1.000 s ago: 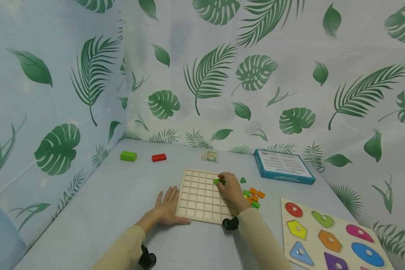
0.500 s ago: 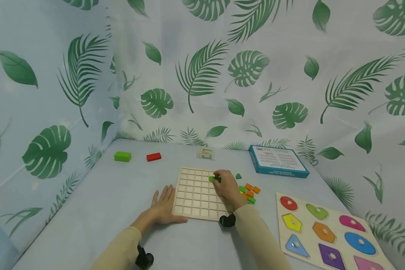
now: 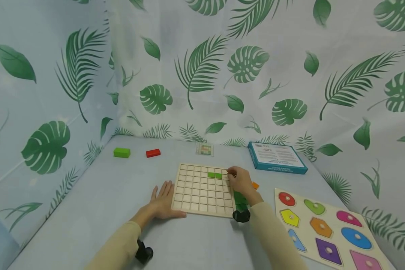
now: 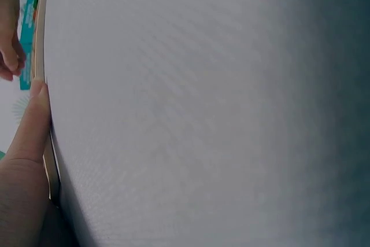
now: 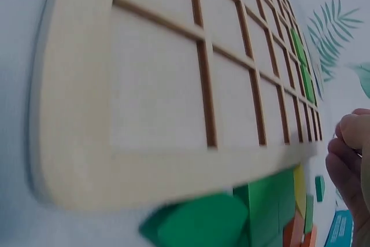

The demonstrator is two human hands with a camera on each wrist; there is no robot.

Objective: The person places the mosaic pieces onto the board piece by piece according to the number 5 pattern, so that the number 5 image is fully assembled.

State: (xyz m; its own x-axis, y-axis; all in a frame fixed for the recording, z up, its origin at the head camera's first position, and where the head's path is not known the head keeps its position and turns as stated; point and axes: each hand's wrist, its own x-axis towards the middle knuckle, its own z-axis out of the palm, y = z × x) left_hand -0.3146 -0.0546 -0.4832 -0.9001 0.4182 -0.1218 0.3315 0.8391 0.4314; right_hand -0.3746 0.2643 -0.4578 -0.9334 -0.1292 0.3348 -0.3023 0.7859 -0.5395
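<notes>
A pale wooden grid board [image 3: 202, 191] lies on the table in front of me. Two green tiles [image 3: 215, 175] sit side by side in cells near its far right corner. My left hand [image 3: 163, 202] rests with spread fingers at the board's left edge, thumb along the near corner. At the right edge hovers my right hand [image 3: 240, 180], its fingers loosely bent. Nothing shows between those fingers [image 5: 350, 137] in the right wrist view. Loose green pieces [image 5: 269, 206] and a yellow piece [image 5: 299, 192] lie beside the board, partly hidden by my right arm in the head view.
A shape puzzle board [image 3: 307, 232] with knobbed pieces lies at the right. A teal box [image 3: 278, 157] is at the back right, a small pattern card [image 3: 204, 149] behind the grid. Green [image 3: 122, 152] and red [image 3: 153, 153] blocks stand at the back left.
My right hand has let go of a green tile, leaving it in a cell beside another, and moved right to the board's edge. My left hand stays at the board. The head view shifts slightly.
</notes>
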